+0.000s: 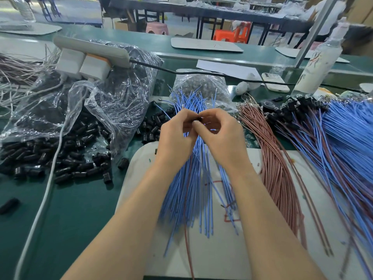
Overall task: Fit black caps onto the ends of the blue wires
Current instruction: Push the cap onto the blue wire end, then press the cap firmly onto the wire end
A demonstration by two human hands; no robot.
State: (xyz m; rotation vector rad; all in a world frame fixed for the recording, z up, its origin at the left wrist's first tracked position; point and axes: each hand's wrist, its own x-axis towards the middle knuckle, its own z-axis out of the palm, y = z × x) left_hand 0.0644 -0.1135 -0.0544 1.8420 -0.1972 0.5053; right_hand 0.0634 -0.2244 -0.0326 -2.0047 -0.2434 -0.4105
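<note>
Head view shows the left hand (175, 136) and right hand (222, 134) raised over the far edge of the white mat (141, 168). Both have their fingers curled in, so the tips meet and pinch one black cap (199, 118) between them. Holding it close and centred probably steadies the cap while a wire end is fed in. The fingers hide that wire end, so I cannot tell which hand guides it or how far the cap is seated.

Uncapped blue wires (189, 178) fan out along the mat beneath the wrists, within easy reach. Loose caps (66, 158) spill from a plastic bag (113, 93) onto the tabletop (80, 209) left of the mat. Pinkish-brown wires (276, 162) cross its right edge. Capped wires (343, 138) lie right of the mat, partly cut off by the frame edge.
</note>
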